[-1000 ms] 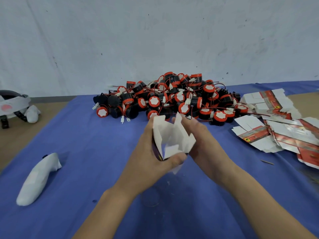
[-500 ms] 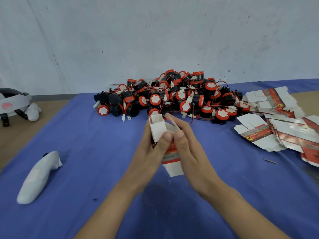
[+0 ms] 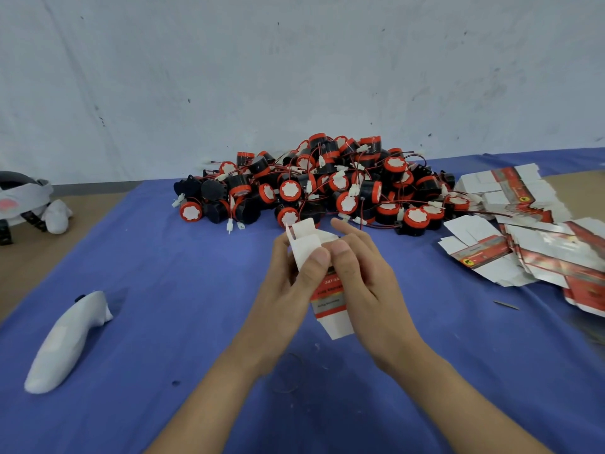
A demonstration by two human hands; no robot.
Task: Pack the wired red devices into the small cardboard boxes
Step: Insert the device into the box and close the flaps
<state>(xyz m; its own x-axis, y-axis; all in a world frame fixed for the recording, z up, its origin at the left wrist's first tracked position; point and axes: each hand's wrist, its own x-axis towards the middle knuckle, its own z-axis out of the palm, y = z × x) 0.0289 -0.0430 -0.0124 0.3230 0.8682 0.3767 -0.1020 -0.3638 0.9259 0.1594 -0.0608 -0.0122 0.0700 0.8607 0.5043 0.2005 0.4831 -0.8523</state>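
A small white cardboard box [image 3: 329, 301] with a red label is held upright between both hands above the blue cloth. My left hand [image 3: 288, 283] grips its left side, thumb pressing a white top flap down. My right hand [image 3: 363, 276] grips the right side, its thumb on the same flap beside the left thumb. Another flap still stands up at the box's far edge. Whether a device is inside cannot be seen. Behind the hands lies a big heap of wired red-and-black devices [image 3: 327, 188] with white connectors.
Flattened box blanks [image 3: 530, 244] are spread at the right on the blue cloth [image 3: 163, 290]. A white wrapped controller [image 3: 68, 339] lies at the left; a headset [image 3: 23, 201] sits on the bare table far left. A wall stands close behind the heap.
The box's open top flaps have been folded inward. Both thumbs came together on top of the box, and the hands stayed in front of the heap.
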